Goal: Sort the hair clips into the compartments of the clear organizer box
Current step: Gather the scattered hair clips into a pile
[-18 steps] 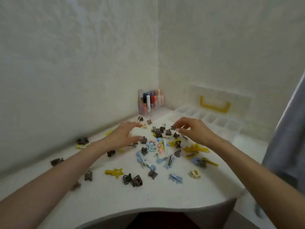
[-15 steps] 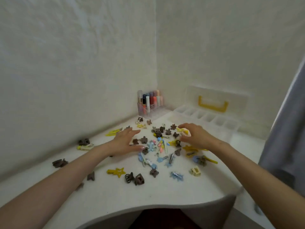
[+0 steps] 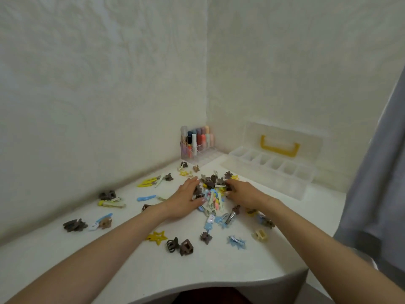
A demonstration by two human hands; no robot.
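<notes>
A heap of small hair clips (image 3: 212,195), brown, blue, yellow and pink, lies in the middle of the white table (image 3: 109,260). My left hand (image 3: 183,201) presses against the heap's left side with fairly straight fingers. From the right, my right hand (image 3: 242,194) presses in with bent fingers, their tips hidden among the clips. The clear organizer box (image 3: 271,171) stands open at the back right, its compartments showing no clips; its lid with a yellow handle (image 3: 279,145) leans on the wall.
Loose clips are scattered around: a yellow star (image 3: 156,238), brown claws (image 3: 179,247), a blue star (image 3: 236,242), a blue snap clip (image 3: 146,197), brown ones (image 3: 74,224) far left. A lipstick rack (image 3: 197,143) fills the corner. Grey fabric (image 3: 377,194) hangs right. The table's curved front edge (image 3: 197,287) is near.
Both hands have drawn inward and toward me, closing on the central heap from either side. The clips between them are bunched tighter.
</notes>
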